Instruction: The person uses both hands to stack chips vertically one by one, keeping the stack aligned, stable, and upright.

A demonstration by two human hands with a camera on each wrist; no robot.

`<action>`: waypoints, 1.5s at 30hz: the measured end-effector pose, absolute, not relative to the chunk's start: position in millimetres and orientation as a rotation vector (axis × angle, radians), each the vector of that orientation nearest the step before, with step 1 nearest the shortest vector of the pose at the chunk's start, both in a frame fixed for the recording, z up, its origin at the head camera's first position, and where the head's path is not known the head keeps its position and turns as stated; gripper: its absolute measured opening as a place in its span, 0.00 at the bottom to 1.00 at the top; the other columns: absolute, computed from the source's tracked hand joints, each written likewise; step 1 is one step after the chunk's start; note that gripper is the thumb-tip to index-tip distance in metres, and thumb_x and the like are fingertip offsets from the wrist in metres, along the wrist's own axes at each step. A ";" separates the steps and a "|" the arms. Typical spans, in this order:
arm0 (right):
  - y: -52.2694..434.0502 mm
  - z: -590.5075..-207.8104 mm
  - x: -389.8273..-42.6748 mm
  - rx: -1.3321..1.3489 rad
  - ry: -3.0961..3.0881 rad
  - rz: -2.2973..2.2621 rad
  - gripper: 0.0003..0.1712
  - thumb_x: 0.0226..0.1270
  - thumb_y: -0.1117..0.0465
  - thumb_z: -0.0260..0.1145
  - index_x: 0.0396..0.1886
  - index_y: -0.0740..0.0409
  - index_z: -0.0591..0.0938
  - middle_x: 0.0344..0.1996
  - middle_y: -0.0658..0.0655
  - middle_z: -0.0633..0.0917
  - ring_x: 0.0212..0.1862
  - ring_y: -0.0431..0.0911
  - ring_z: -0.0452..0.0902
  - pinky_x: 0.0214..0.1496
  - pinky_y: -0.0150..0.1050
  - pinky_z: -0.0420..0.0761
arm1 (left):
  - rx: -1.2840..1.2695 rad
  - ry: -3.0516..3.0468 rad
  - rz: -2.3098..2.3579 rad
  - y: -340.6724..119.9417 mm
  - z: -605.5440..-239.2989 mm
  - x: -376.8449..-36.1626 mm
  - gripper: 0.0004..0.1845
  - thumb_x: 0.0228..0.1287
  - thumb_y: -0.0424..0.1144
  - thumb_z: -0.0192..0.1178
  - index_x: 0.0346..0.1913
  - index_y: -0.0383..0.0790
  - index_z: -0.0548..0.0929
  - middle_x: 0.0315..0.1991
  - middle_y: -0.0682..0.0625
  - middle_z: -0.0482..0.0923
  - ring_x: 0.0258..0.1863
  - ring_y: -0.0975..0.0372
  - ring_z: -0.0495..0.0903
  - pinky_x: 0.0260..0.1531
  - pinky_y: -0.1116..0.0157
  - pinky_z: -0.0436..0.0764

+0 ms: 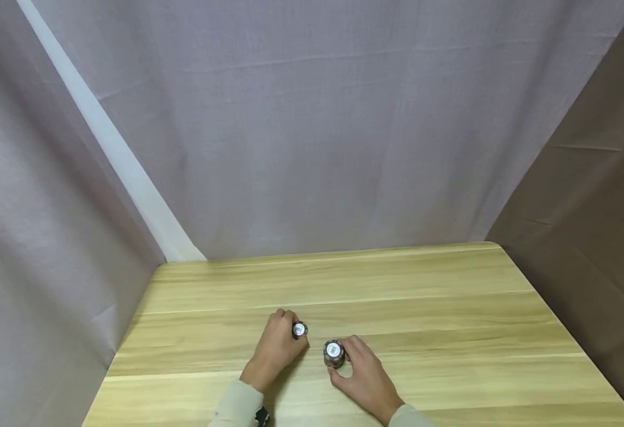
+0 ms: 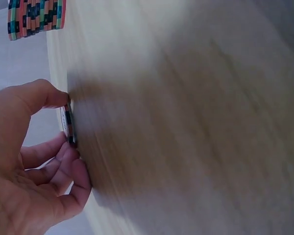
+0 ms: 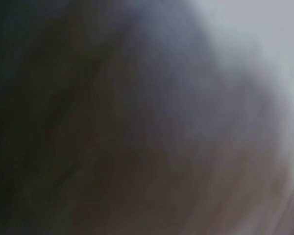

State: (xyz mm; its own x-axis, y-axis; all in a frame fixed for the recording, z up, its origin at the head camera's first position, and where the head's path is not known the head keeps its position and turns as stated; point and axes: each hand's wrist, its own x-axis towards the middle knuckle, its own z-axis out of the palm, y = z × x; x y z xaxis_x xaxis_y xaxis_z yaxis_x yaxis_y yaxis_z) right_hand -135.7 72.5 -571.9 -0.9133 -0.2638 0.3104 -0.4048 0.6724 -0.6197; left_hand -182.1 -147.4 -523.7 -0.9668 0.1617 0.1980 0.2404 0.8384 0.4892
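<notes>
In the head view my left hand [image 1: 280, 341] pinches a poker chip [image 1: 299, 329] by its edges between thumb and fingers. The left wrist view shows this thin chip [image 2: 68, 125] lying flat, right at the table surface, with the other fingers curled beside it. To its right, my right hand [image 1: 362, 373] holds an upright stack of poker chips [image 1: 334, 351], thumb at the near side and fingers at the far side. Green, black, orange and red edges of the stack [image 2: 36, 18] show in the left wrist view. The right wrist view is dark and blurred.
Both hands are over a light wood-grain table [image 1: 424, 302]. Grey curtains [image 1: 312, 130] hang behind it and to the left, with a pale strip [image 1: 114, 142] between them. A brown cloth [image 1: 589, 207] hangs along the right side.
</notes>
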 end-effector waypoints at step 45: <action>73.4 -569.4 -135.8 0.571 -2.672 1.032 0.26 0.53 0.58 0.80 0.54 0.48 0.85 0.47 0.41 0.80 0.51 0.35 0.77 0.56 0.40 0.83 | -0.853 -2.777 -0.661 -114.6 -488.3 -145.7 0.23 0.61 0.40 0.72 0.58 0.35 0.84 0.50 0.49 0.82 0.50 0.60 0.81 0.52 0.65 0.84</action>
State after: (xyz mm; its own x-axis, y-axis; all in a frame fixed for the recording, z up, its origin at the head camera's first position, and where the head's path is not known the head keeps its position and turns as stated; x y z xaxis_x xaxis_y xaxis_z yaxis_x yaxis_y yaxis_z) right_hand -135.8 73.4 -569.4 -0.9001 -0.2759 0.3371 -0.4309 0.6779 -0.5956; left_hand -145.7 -114.6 -488.3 -0.8238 0.4947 0.2767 0.5663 0.7393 0.3643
